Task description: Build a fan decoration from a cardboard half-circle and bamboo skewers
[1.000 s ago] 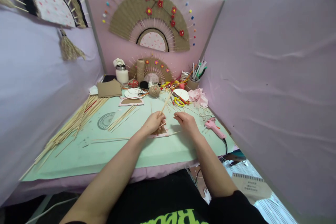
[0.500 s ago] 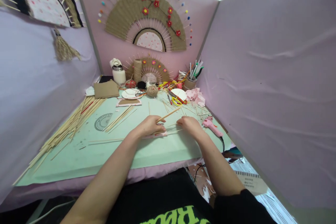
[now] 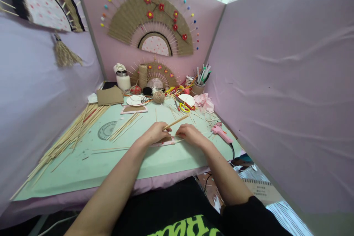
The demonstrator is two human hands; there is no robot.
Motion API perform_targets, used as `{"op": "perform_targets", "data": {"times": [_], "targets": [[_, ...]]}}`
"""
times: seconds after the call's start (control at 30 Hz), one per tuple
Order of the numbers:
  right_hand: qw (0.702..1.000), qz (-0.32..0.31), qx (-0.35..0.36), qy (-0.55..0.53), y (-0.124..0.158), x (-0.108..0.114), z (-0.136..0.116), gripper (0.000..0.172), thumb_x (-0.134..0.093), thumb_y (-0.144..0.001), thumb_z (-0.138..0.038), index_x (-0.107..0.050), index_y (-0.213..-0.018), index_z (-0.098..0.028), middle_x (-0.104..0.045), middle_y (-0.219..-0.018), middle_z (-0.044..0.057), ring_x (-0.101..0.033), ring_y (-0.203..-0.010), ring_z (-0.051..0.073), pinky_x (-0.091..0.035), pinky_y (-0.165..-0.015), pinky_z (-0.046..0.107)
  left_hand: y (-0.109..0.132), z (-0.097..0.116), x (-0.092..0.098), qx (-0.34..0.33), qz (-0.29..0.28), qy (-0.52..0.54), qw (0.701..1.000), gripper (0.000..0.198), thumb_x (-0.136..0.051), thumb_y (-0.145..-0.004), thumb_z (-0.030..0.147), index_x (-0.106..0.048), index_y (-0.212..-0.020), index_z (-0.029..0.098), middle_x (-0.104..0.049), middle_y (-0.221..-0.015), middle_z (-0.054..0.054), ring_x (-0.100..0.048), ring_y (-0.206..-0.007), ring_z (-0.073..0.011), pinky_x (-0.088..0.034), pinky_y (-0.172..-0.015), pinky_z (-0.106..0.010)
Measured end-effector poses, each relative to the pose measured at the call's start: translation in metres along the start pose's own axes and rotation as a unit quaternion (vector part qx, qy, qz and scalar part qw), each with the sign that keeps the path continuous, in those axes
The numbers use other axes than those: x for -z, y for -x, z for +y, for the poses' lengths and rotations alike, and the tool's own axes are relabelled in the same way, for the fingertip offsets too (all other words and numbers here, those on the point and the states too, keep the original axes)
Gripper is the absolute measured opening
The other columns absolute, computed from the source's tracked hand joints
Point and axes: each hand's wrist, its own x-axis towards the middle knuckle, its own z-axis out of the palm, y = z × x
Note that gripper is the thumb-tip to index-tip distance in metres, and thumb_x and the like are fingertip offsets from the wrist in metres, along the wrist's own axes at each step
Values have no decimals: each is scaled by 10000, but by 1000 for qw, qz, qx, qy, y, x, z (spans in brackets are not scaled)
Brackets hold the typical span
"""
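Near the front of the table, my left hand [image 3: 157, 132] is closed around a tan wooden stick [image 3: 178, 121], thick as a pencil, which points up to the right. That hand also rests over a cardboard piece with pink-edged trim [image 3: 166, 141]. My right hand [image 3: 190, 135] is beside the cardboard's right end, fingertips pinched on a thin bamboo stick [image 3: 179, 140] that is mostly hidden. Out to the left of the cardboard, more thin bamboo sticks [image 3: 110, 150] lie on the green cover. A pink glue gun [image 3: 221, 133] lies right of my right hand.
Bamboo sticks [image 3: 61, 142] are heaped at left, beside a protractor [image 3: 107, 130] and a smaller stick bundle [image 3: 124, 127]. Behind stand twine [image 3: 158, 97], yellow-handled scissors [image 3: 184, 108], white discs [image 3: 136, 100], a bottle [image 3: 123, 80] and a tool cup [image 3: 198, 89]. Partition walls [image 3: 276, 81] enclose the table.
My right hand has moved left, closer to my left hand and the cardboard's right end. My left hand keeps its hold on the wooden stick. The view has shifted slightly.
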Motion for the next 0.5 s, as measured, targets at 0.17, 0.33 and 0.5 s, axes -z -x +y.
{"op": "perform_targets", "data": {"times": [0.17, 0.33, 0.5], "targets": [[998, 8, 22, -56, -4, -5, 3, 263, -575, -801, -47, -779, -846, -206, -739, -844, 44, -641, -860, 180, -435, -814, 268, 7, 0, -1, 8, -114, 49, 992, 273, -739, -608, 303, -710, -852, 184, -705, -736, 1, -636, -685, -182, -439, -619, -250], [998, 14, 21, -54, 0, -4, 3, 282, -564, -788, -43, -788, -843, -204, -747, -843, 51, -648, -854, 191, -443, -816, 282, 10, 5, -1, 1, -125, 33, 992, 255, -759, -560, 276, -689, -788, 184, -672, -702, 15, -604, -654, -171, -398, -567, -235], [998, 14, 29, -55, -1, -4, 4, 277, -571, -797, -41, -791, -835, -205, -748, -844, 57, -645, -869, 194, -434, -845, 287, 8, 9, 2, -11, -88, -25, 996, 217, -748, -524, 226, -709, -734, 186, -689, -898, -32, -638, -781, -203, -437, -668, -251]]}}
